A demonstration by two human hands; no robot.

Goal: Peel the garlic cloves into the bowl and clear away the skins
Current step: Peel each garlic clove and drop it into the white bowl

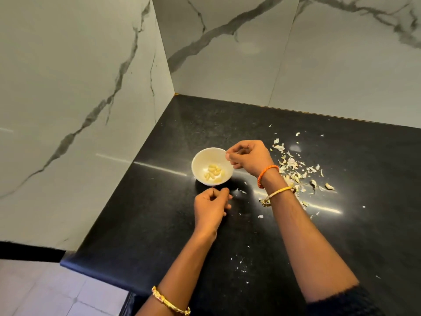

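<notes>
A small white bowl point(200, 159) stands on the black counter and holds several peeled garlic cloves point(214, 171). My right hand point(249, 156) hovers at the bowl's right rim with fingers curled and fingertips pinched together; whether anything is between them I cannot tell. Just in front of the bowl my left hand point(210, 205) has its fingers curled, thumb against fingertips, and seems to pinch a tiny scrap of skin. A pile of garlic skins point(293, 167) lies to the right of my right wrist, with two unpeeled-looking cloves point(329, 186) at its near right edge.
The black counter point(159, 224) sits in a corner of marble-patterned walls point(79, 87). Small skin flakes point(241, 265) are scattered near the front. The counter's left edge drops to a tiled floor point(45, 293).
</notes>
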